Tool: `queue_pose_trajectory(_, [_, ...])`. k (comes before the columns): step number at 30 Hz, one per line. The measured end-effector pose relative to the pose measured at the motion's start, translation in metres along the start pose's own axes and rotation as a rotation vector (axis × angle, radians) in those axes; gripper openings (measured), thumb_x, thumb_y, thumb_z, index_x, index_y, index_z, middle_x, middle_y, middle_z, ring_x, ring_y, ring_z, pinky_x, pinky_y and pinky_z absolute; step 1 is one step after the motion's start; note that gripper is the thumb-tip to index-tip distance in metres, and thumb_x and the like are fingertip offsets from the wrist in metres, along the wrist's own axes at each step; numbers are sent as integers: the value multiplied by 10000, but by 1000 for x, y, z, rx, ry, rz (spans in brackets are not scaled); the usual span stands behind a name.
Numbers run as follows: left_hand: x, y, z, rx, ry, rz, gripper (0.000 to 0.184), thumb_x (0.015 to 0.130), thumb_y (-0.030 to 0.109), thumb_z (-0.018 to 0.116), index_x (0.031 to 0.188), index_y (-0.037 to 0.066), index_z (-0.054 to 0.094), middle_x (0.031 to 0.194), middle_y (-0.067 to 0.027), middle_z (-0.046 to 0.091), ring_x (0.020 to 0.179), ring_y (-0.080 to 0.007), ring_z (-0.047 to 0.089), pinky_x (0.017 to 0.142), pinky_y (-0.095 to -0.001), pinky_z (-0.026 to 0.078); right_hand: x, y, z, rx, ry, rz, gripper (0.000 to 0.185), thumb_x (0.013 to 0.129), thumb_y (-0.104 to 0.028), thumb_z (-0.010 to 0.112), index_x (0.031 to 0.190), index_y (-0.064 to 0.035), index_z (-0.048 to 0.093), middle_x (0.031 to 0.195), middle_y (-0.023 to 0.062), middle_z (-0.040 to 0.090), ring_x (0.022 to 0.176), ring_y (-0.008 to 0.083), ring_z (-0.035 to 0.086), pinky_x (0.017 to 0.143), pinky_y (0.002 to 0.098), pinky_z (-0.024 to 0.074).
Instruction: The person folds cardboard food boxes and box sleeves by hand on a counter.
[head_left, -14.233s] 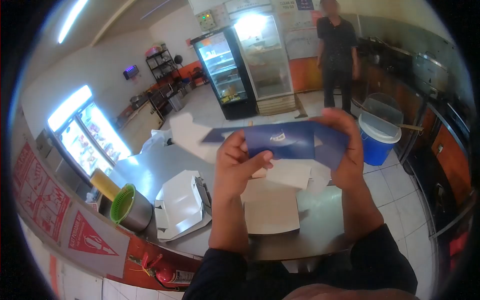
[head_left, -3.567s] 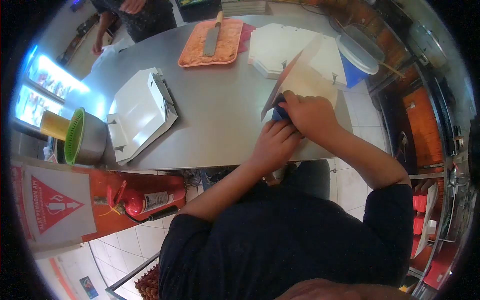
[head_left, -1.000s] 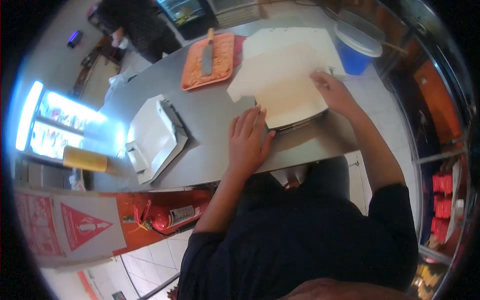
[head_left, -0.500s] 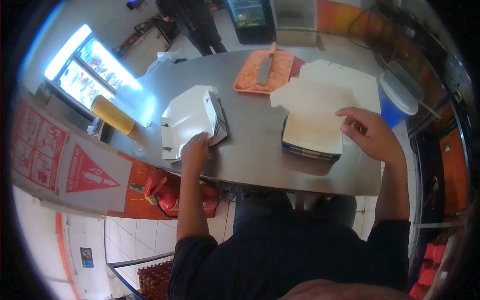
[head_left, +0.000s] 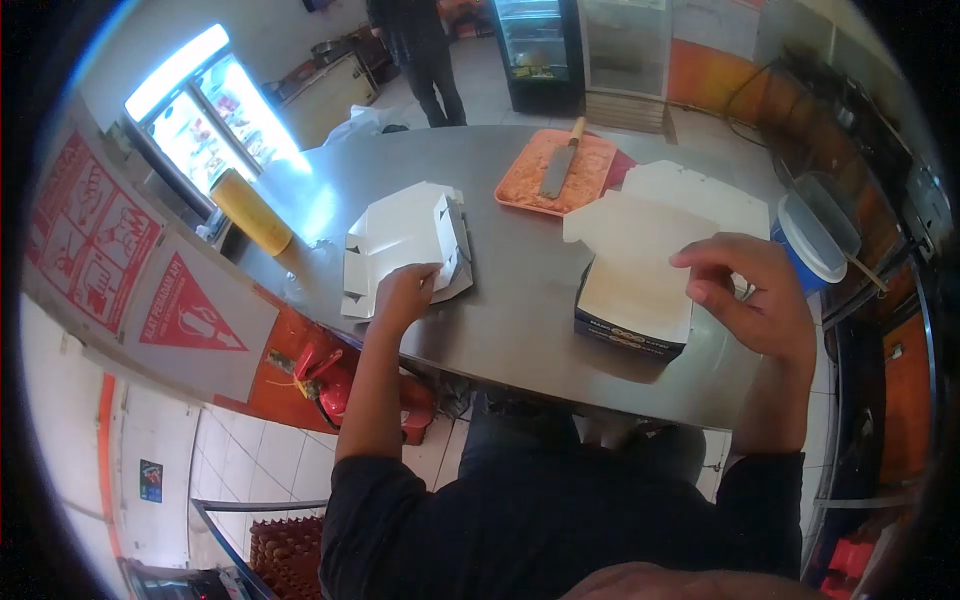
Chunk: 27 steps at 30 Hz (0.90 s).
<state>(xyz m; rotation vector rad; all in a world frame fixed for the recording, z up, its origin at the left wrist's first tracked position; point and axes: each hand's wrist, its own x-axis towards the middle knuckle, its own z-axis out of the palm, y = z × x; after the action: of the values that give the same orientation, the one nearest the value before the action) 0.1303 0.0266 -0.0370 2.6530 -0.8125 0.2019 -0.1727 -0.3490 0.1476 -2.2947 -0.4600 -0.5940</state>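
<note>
We have our left hand (head_left: pixel 405 297) at nine o'clock, fingers bent against the near side of the white cartons (head_left: pixel 400 238) at ten; whether they are clamped on them, we cannot tell. Our right hand (head_left: pixel 750 285), at three, has thumb and fingers apart just beside the open box (head_left: pixel 630 337), which stands on the steel table (head_left: pixel 510 310). At one o'clock, we see a knife (head_left: pixel 559 172) lying in an orange tray (head_left: pixel 530 207)

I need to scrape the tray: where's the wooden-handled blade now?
In the head view, the wooden-handled blade lies on the orange tray, right of centre, near the far edge of the table, beyond the dark-sided box.
</note>
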Motion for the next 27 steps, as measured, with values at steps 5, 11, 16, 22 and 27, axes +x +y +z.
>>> queue_pose_trajectory(5, [-4,24,-9,-105,55,-71,405,960,402,617,1215,114,745,1080,-146,753,995,-327,714,899,-409,544,10,10,3,35,22,-81,212,919,-114,727,1122,-50,723,817,46,664,639,91,567,571,250,446])
queue_pose_trajectory(11, [11,18,11,15,87,-171,373,954,402,595,1116,112,763,1006,-153,757,937,-333,721,847,-450,552,22,19,-4,61,170,-256,171,916,-99,721,1077,-43,731,851,51,683,648,89,566,562,246,430])
queue_pose_trajectory(16, [15,42,5,151,167,-251,322,914,358,600,998,77,734,944,-168,752,914,-369,718,811,-485,553,17,26,-14,-148,292,-229,107,916,-95,714,1006,-40,733,859,63,717,623,109,578,552,253,429])
queue_pose_trajectory(22, [13,68,22,300,20,-298,286,900,299,581,1003,58,694,941,-206,734,902,-399,713,802,-502,551,10,23,-23,-180,378,-237,73,897,-45,700,963,-29,728,845,82,720,657,163,612,602,261,438])
queue_pose_trajectory(27, [31,49,-11,319,291,-330,243,924,267,538,993,89,689,930,-205,728,864,-419,705,773,-543,546,8,24,-26,-133,357,-314,68,887,-38,703,952,-32,725,837,76,721,642,157,600,562,259,417])
